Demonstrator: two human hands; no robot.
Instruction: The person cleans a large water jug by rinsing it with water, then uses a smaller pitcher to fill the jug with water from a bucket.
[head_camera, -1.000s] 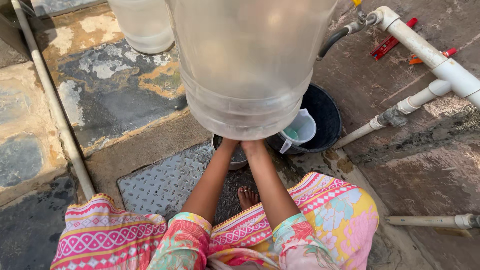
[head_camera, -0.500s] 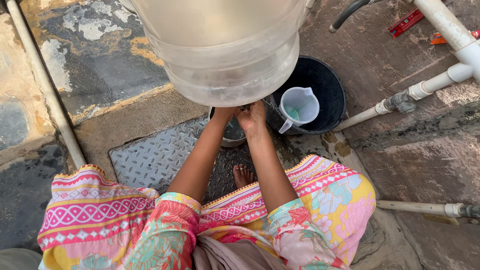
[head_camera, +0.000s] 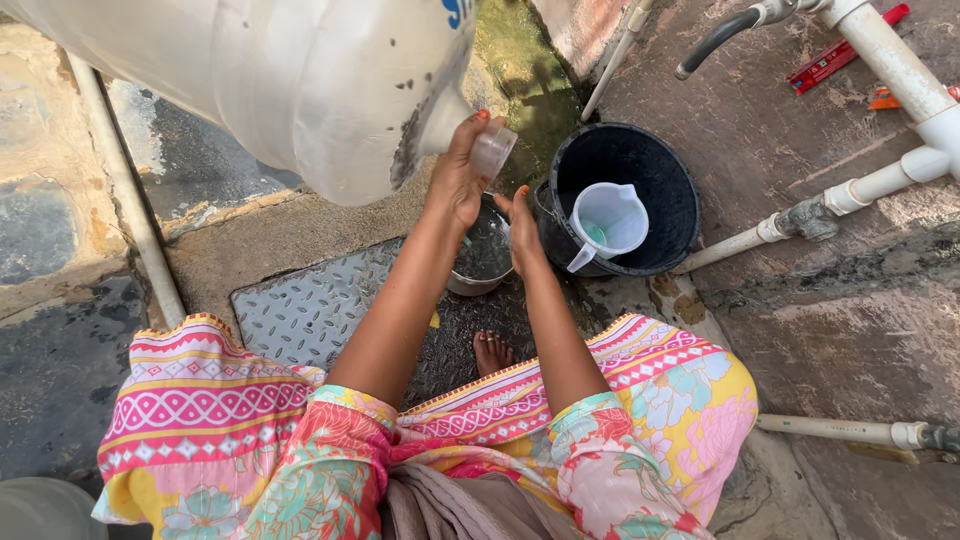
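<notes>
Tipped sideways now, the big translucent plastic water jug (head_camera: 270, 80); left hand (head_camera: 458, 180) grips its neck, right hand (head_camera: 520, 225) hovers spread over a steel bowl (head_camera: 482, 265).

A single head-worn camera looks steeply down from above the person's own lap, facing forward over the knees to the wet ground. It sits close: the tilted water jug (head_camera: 270, 80) fills the upper left, and both forearms run up the middle. The black bucket (head_camera: 668, 215) and white pipes (head_camera: 900, 80) lie further ahead, right.
</notes>
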